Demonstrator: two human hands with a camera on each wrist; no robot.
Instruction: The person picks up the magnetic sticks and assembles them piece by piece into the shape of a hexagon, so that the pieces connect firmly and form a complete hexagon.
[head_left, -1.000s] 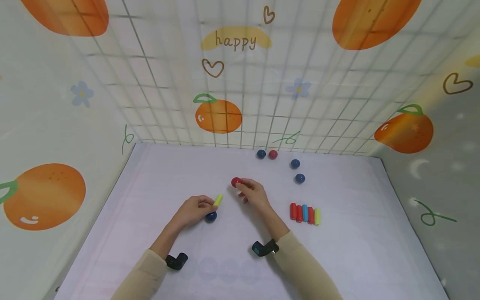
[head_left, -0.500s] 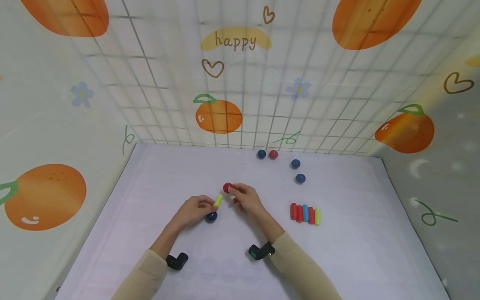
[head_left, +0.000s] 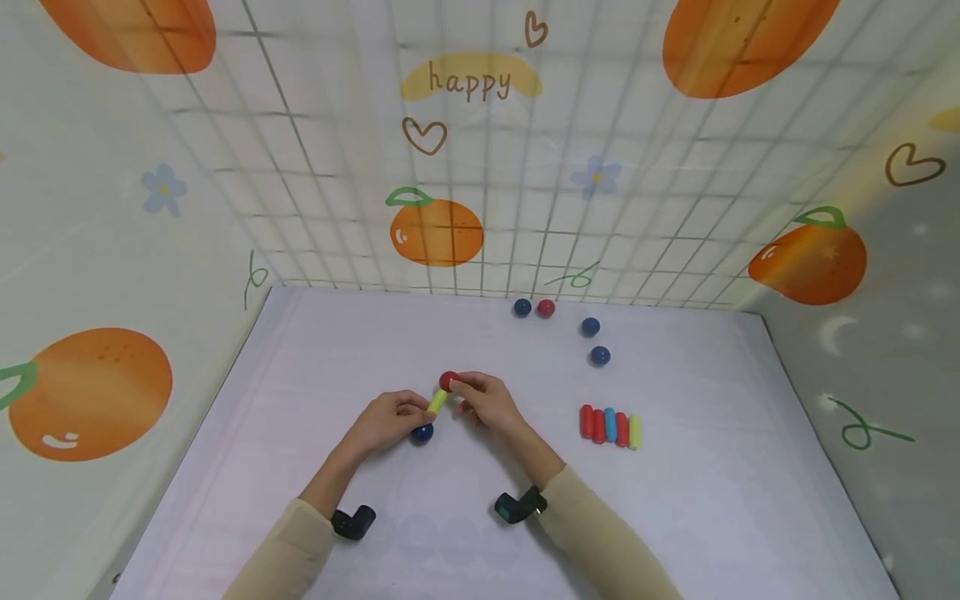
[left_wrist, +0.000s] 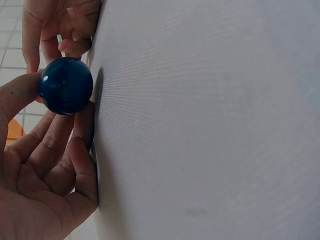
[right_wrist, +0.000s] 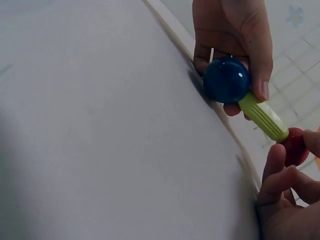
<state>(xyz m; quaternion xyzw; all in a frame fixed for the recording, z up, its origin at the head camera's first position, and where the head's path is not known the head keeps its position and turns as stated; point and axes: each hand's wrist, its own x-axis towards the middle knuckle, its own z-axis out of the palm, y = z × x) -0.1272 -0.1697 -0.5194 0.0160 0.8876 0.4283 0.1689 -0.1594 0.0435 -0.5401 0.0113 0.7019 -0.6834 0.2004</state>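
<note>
My left hand (head_left: 386,421) pinches a short yellow-green ribbed rod (right_wrist: 266,120) between thumb and fingers. A glossy dark blue ball (right_wrist: 226,80) sits on the rod's near end; in the left wrist view this blue ball (left_wrist: 66,86) covers the rod. With thumb and fingertips my right hand (head_left: 491,404) grips a red ball (head_left: 448,382). In the right wrist view the red ball (right_wrist: 295,146) meets the rod's far end, so ball, rod and ball form one line. Both hands are low over the white tabletop (head_left: 360,333).
Right of the hands, several red, blue and yellow-green rods (head_left: 611,426) lie side by side. Farther back are two blue balls (head_left: 590,327), and by the back wall another blue ball (head_left: 522,307) beside a red ball (head_left: 546,308). Printed curtains (head_left: 337,208) enclose the table.
My right hand has carried the red ball left and toward me, from apart to the far end of the yellow-green rod. My left hand has stayed in place.
</note>
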